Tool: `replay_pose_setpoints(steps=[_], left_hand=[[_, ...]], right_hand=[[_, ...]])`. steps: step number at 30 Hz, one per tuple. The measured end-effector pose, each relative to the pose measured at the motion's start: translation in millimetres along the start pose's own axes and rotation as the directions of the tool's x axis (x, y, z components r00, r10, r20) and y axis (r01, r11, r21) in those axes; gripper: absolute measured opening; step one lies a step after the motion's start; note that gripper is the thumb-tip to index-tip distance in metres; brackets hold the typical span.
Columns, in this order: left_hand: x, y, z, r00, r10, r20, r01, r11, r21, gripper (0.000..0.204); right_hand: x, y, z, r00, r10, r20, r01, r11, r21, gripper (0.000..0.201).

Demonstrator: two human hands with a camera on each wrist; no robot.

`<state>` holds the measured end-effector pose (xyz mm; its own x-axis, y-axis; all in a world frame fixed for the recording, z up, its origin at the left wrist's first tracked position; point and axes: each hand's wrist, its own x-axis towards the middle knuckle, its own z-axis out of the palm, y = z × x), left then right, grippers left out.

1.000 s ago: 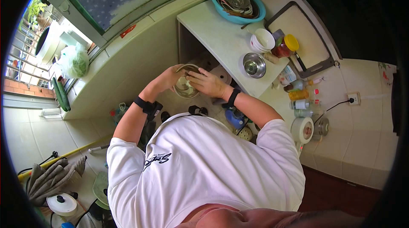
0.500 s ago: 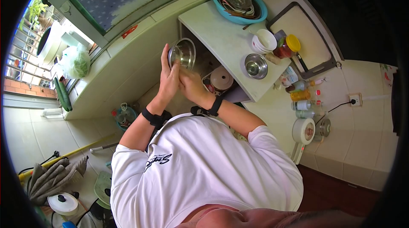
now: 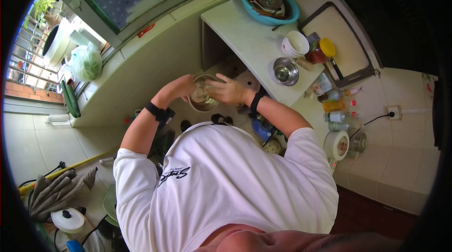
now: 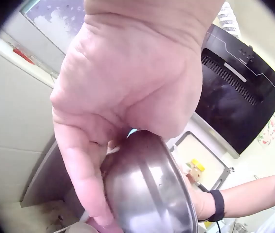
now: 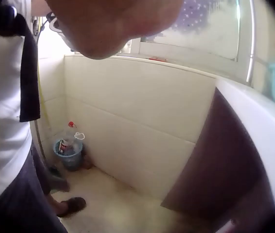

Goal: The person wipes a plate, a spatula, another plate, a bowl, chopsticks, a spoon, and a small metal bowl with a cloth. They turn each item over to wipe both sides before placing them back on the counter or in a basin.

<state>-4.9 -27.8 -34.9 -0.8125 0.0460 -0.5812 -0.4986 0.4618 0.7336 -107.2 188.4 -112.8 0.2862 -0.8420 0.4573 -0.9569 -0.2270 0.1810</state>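
A shiny metal bowl is held in front of the person's waist, its mouth turned up toward the head. My left hand grips it from the left side; in the left wrist view its fingers curve round the outer wall of the bowl. My right hand reaches over the opposite side, fingers stretched across the opening and thumb raised. Its fingertips overlap the bowl's inside. In the right wrist view only a blurred part of the right hand shows at the top, with the bowl out of sight.
On the white counter stand another metal bowl, stacked white bowls, a yellow-lidded jar and a blue basin of utensils. Several bottles line the right wall. A small bucket sits on the floor.
The bowl was tipped on its side and raised half a second ago; now it is lower, facing up. My right hand has moved from beside the left hand to over the bowl's opening.
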Motion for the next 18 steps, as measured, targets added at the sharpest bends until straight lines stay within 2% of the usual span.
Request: replay_pose_setpoints(steps=[1, 2, 3, 4, 5, 6, 7, 8, 9, 11, 13, 15, 16, 17, 18], left_hand=[[1.0, 4.7, -1.1, 0.988, -0.127, 0.094, 0.117, 0.988, 0.100, 0.049], [0.7, 0.6, 0.9, 0.987, -0.129, 0.092, 0.120, 0.988, 0.101, 0.049], [1.7, -7.5, 6.0, 0.999, -0.003, -0.036, -0.001, 0.993, -0.121, 0.052], [4.2, -14.5, 11.0, 0.977, 0.096, -0.188, -0.153, 0.937, -0.315, 0.057], [8.4, -21.0, 20.1, 0.977, 0.100, -0.187, -0.155, 0.939, -0.307, 0.057], [12.9, -27.6, 34.8, 0.912, 0.233, -0.339, -0.369, 0.826, -0.426, 0.064], [14.1, -27.5, 48.1, 0.805, 0.319, -0.500, -0.569, 0.655, -0.498, 0.074], [18.1, -25.1, 60.1, 0.699, 0.328, -0.635, -0.666, 0.623, -0.411, 0.067], [18.1, -22.4, 60.7, 0.701, 0.329, -0.633, -0.665, 0.622, -0.414, 0.067], [13.0, -13.2, 55.0, 0.602, 0.247, -0.759, -0.697, 0.625, -0.350, 0.063], [12.4, -16.7, 42.0, 0.625, 0.252, -0.739, -0.702, 0.597, -0.390, 0.062], [22.8, -37.2, 31.1, 0.646, 0.289, -0.707, -0.693, 0.610, -0.383, 0.062], [22.0, -42.0, 27.2, 0.692, 0.271, -0.669, -0.656, 0.622, -0.427, 0.059], [21.2, -46.7, 23.0, 0.696, 0.273, -0.664, -0.655, 0.621, -0.430, 0.059], [19.8, -48.7, 18.0, 0.769, 0.289, -0.570, -0.585, 0.676, -0.448, 0.058]], right_hand=[[-1.1, 6.5, 1.0, 0.999, -0.051, 0.011, 0.051, 0.998, -0.024, 0.023], [-0.6, 13.7, 2.7, 0.998, -0.066, -0.005, 0.065, 0.996, -0.052, 0.019], [-0.5, 18.0, 2.9, 0.998, -0.063, -0.009, 0.063, 0.997, -0.054, 0.019], [-0.2, 23.2, 2.4, 1.000, 0.008, 0.015, -0.007, 0.997, -0.074, 0.017], [-0.7, 26.6, 2.2, 0.996, 0.082, 0.038, -0.078, 0.992, -0.096, 0.015], [8.8, 25.8, -2.4, 0.987, 0.154, -0.040, -0.156, 0.985, -0.070, 0.016], [17.7, 19.5, -1.0, 0.986, 0.160, -0.039, -0.163, 0.984, -0.072, 0.016], [28.4, 7.7, 1.9, 0.950, 0.309, -0.048, -0.307, 0.951, 0.045, 0.018], [39.0, -5.6, 2.5, 0.892, 0.450, -0.040, -0.439, 0.884, 0.162, 0.021], [62.0, -30.4, -5.6, 0.868, 0.493, -0.055, -0.468, 0.852, 0.235, 0.029], [72.9, -44.9, 2.1, 0.752, 0.641, -0.154, -0.565, 0.747, 0.350, 0.032], [66.8, -40.9, 8.0, 0.770, 0.618, -0.158, -0.535, 0.760, 0.368, 0.033], [58.8, -34.6, 9.2, 0.850, 0.507, -0.145, -0.450, 0.840, 0.303, 0.031], [49.9, -27.9, 9.4, 0.914, 0.387, -0.121, -0.352, 0.906, 0.236, 0.030], [40.3, -22.0, 9.4, 0.913, 0.390, -0.119, -0.357, 0.905, 0.232, 0.030]])
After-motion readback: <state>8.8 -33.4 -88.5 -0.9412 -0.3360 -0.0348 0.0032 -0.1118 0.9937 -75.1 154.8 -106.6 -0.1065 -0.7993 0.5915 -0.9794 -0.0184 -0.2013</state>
